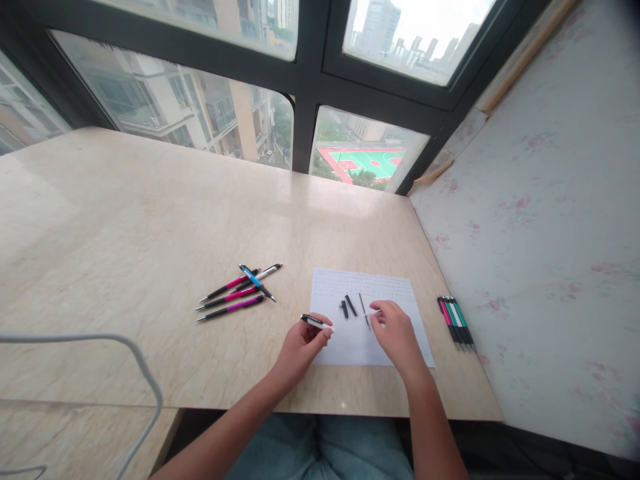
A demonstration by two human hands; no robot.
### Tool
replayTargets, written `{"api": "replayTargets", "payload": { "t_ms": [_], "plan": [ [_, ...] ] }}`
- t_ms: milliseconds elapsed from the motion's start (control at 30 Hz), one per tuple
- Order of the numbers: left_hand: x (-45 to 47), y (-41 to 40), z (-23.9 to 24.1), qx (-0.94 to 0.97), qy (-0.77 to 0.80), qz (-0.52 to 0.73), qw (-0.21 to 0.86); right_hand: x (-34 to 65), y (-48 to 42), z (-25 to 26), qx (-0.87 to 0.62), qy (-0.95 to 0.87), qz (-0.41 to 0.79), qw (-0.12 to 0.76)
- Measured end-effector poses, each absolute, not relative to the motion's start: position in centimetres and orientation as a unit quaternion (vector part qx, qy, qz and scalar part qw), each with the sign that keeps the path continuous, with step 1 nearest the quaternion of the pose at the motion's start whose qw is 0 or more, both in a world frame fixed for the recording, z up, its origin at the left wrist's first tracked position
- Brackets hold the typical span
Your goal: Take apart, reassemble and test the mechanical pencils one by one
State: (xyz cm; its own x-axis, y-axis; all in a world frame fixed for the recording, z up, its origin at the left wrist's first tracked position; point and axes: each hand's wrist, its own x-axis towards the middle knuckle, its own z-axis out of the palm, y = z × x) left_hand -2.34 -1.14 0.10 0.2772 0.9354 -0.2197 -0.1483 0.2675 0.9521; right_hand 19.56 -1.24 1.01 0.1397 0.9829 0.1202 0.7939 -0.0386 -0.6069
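Between the fingers of my left hand (303, 343) is a white pen barrel (317, 323) with a black clip end, held tilted above the left edge of a written sheet of paper (345, 350). My right hand (397, 330) is over the sheet's right half, thumb and fingertips pinched on a thin pale piece (369, 313) too small to name. Just left of those fingertips lies a slim dark refill (362, 303), partly behind the pale piece. Two short black pen parts (351, 305) rest side by side on the paper between my hands.
Several pens (233, 307) in pink, purple, white and blue lie in a loose, partly crossed pile at left. A neat row of pens (456, 323) lies by the right wall. A grey cable (145, 363) arcs over the left front. Windows rise behind the marbled counter (150, 233).
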Motion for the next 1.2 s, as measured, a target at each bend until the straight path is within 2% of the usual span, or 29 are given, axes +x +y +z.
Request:
{"api": "replayTargets", "payload": {
  "t_ms": [233, 433, 567, 733, 900, 967, 1200],
  "plan": [
    [-2.3, -1.2, -0.6, 0.456, 0.427, 0.420, 0.659, 13.2, -4.4, 2.8, -0.597, -0.676, 0.253, 0.350],
    [-2.3, -1.3, -0.7, 0.468, 0.408, 0.428, 0.657, 11.2, -4.7, 2.1, -0.600, -0.691, 0.200, 0.349],
    [-2.3, -1.4, -0.7, 0.511, 0.402, 0.393, 0.650, 12.6, -5.2, 1.7, -0.631, -0.658, 0.206, 0.356],
    [-2.3, -1.3, -0.7, 0.550, 0.404, 0.365, 0.633, 16.4, -6.0, 0.6, -0.697, -0.568, 0.211, 0.383],
    [-2.4, -1.2, -0.8, 0.557, 0.415, 0.354, 0.626, 19.7, -5.7, -0.4, -0.731, -0.386, 0.277, 0.491],
    [-2.4, -1.2, -0.6, 0.558, 0.416, 0.353, 0.625, 20.2, -5.5, -0.5, -0.738, -0.393, 0.269, 0.478],
    [-2.4, -1.2, -0.2, 0.556, 0.418, 0.356, 0.624, 20.2, -4.2, -1.0, -0.801, -0.516, 0.062, 0.298]
  ]
}}
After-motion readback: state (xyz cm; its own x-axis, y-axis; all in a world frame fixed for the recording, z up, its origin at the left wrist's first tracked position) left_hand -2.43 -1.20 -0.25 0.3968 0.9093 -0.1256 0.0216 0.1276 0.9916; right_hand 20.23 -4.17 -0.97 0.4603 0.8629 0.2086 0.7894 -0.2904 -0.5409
